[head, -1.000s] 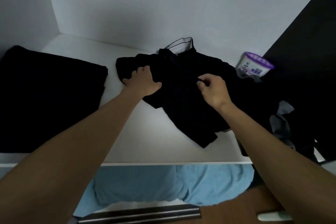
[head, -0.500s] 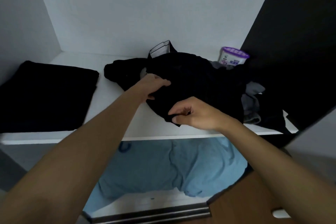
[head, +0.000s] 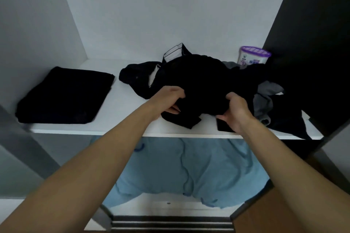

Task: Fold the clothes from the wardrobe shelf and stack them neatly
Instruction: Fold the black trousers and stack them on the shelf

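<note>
Because the white shelf [head: 123, 113] carries everything here, the coming move turns on how the loose black garment [head: 200, 79] lies on it: bunched in the middle, it spreads from the front edge back towards the rear wall, with its long axis roughly parallel to the front edge. It lies straight ahead of both hands, which meet it on its near side. At the shelf's left end sits a folded black stack [head: 66, 94], with a strip of bare shelf between the two. Towards the right end a grey garment [head: 265, 98] lies crumpled partly under more black cloth (where one piece ends is hard to tell in this light).

The left hand [head: 168, 100] curls its fingers over the garment's left near portion, with fingertips showing beneath the cloth, so it grips it. The right hand [head: 234, 111] pinches the right near portion, thumb raised and fingers wrapped round a dark fold. Both hands are equally close to the garment, but the left one is nearer the stack. I judge that the garment must next be drawn out along that axis and flattened before any fold. A purple-lidded tub [head: 252, 57] stands near the back right corner.
</note>
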